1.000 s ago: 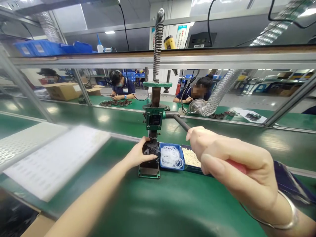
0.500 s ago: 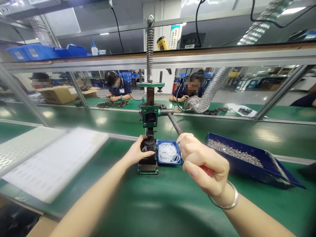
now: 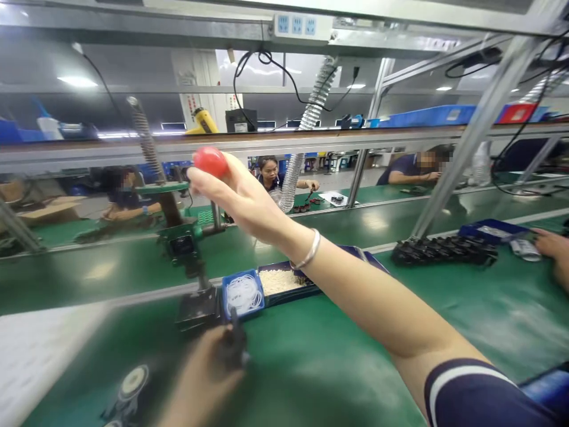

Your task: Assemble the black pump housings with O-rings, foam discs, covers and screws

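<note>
My right hand (image 3: 240,198) is wrapping the smooth red knob (image 3: 210,161) of the press lever, raised high. My blurred left hand (image 3: 202,379) is apparently gripping a small dark part (image 3: 233,344), probably rigid and light, near the press base (image 3: 198,308).

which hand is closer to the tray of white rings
Left. The left hand is just in front of the ring tray, low on the bench, holding a small dark part. The right hand is raised well above it, on the press lever's red knob.
</note>
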`<state>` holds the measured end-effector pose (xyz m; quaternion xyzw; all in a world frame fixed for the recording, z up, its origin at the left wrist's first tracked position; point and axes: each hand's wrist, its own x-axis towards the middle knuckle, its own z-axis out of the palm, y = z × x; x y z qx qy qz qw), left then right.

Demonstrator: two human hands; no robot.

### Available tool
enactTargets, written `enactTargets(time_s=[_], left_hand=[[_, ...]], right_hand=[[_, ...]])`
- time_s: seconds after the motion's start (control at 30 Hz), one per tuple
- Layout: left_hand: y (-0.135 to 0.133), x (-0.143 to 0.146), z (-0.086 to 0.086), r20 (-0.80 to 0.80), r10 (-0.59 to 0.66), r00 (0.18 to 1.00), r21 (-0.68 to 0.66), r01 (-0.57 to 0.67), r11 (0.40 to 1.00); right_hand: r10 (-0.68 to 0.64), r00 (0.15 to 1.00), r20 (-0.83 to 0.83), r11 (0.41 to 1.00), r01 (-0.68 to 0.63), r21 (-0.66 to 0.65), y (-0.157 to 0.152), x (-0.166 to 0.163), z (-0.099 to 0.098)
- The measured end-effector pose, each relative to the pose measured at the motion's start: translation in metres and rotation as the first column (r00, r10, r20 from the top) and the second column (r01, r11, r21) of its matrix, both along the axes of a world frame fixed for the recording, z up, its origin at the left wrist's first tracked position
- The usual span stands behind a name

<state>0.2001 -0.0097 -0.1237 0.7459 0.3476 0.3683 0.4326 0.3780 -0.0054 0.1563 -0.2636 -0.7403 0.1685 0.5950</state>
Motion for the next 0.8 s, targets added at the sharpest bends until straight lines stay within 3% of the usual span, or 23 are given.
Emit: enactTargets(time_s=[0.07,0.13,0.2,0.23,0.27,0.3,0.4,0.47,0.6,0.8], left_hand=[[-0.025,0.018,-0.026,-0.019,-0.102,0.995,-0.072,0.100,0.992],[-0.038,0.034,-0.047,-0.055,-0.167,0.984,-0.086,0.162,0.983],[-0.041,0.043,-0.060,-0.101,-0.172,0.980,-0.022,0.171,0.985],[-0.040,0.045,-0.063,-0.115,-0.160,0.980,0.038,0.165,0.986],[-0.039,0.047,-0.066,-0.121,-0.147,0.982,0.103,0.160,0.982],[-0.037,0.047,-0.067,-0.118,-0.140,0.983,0.166,0.158,0.973],[-0.031,0.051,-0.066,-0.117,-0.165,0.979,0.281,0.192,0.940],[-0.029,0.058,-0.066,-0.158,-0.198,0.967,0.290,0.237,0.927],[-0.028,0.073,-0.070,-0.231,-0.245,0.942,0.274,0.304,0.912],[-0.040,0.064,-0.066,-0.187,-0.087,0.979,0.393,0.156,0.906]], right_hand=[[0.027,1.000,0.014,0.996,-0.025,-0.089,0.013,0.015,0.004],[0.027,0.999,0.045,0.978,-0.017,-0.210,0.020,0.039,-0.005],[-0.093,0.969,0.230,0.926,0.169,-0.337,0.023,0.075,-0.027],[-0.215,0.901,0.376,0.867,0.354,-0.352,0.023,0.096,-0.042],[-0.313,0.747,0.586,0.747,0.574,-0.334,0.022,0.118,-0.059],[-0.337,0.665,0.666,0.659,0.672,-0.337,0.020,0.142,-0.077],[-0.328,0.510,0.795,0.459,0.822,-0.338,0.015,0.204,-0.133],[-0.304,0.447,0.841,0.375,0.868,-0.326,0.013,0.233,-0.165],[-0.306,0.401,0.864,0.326,0.896,-0.301,0.016,0.260,-0.204],[-0.344,0.484,0.805,0.345,0.862,-0.371,0.020,0.276,-0.220]])
